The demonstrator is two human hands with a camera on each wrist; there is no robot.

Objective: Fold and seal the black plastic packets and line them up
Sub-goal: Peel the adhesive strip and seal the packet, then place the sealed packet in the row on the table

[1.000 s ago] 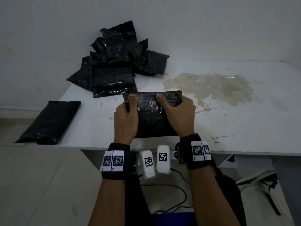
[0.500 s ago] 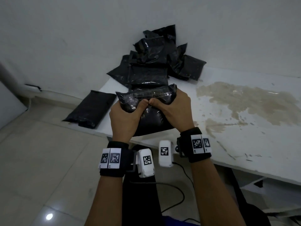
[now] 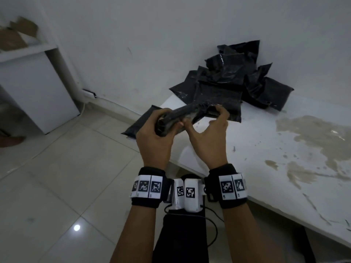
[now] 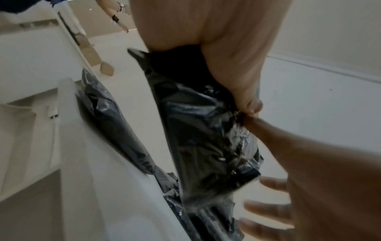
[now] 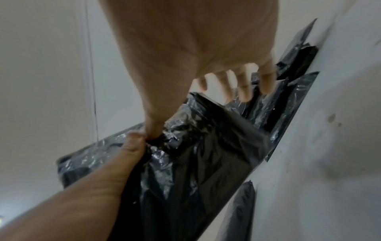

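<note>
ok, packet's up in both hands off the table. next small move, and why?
Probably set the held packet down beside the lone packet at the table's left end. The left hand grips it, the right hand only pinches it with fingers spread, and the unfolded pile sits further back.

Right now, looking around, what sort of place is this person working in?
Probably a bare back room or small packing area, not a home kitchen. A heap of black plastic packets sits on a stained white table against a plain white wall, above a tiled floor with cardboard on a shelf.
</note>
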